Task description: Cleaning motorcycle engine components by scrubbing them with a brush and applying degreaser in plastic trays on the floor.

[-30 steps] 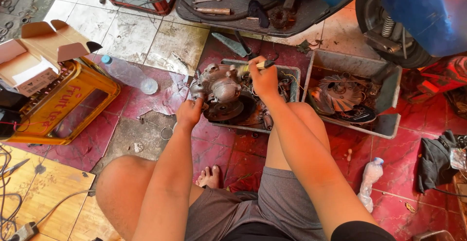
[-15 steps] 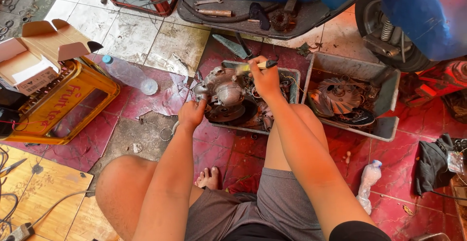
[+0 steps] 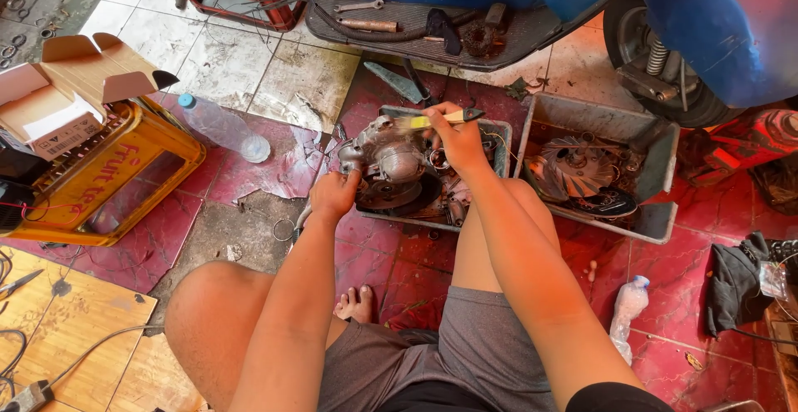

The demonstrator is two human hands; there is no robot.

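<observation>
A grimy silver engine casing point(image 3: 391, 167) is sitting tilted in a grey metal tray point(image 3: 499, 142) on the red tiled floor, at twelve o'clock from the knees. A yellow-handled brush point(image 3: 436, 119) is lying level across its top, bristles pointing toward nine o'clock.

A tiled floor point(image 3: 249, 63) with lots of stuff on it.

The floor is red in the middle and pale at the top. A yellow crate point(image 3: 108, 183) sits at the left, with a plastic bottle point(image 3: 223, 127) just beside it. Two grey trays point(image 3: 657, 212) stand side by side in the middle. Another small bottle point(image 3: 628, 308) and a black rag point(image 3: 731, 283) lie at the lower right.
</observation>
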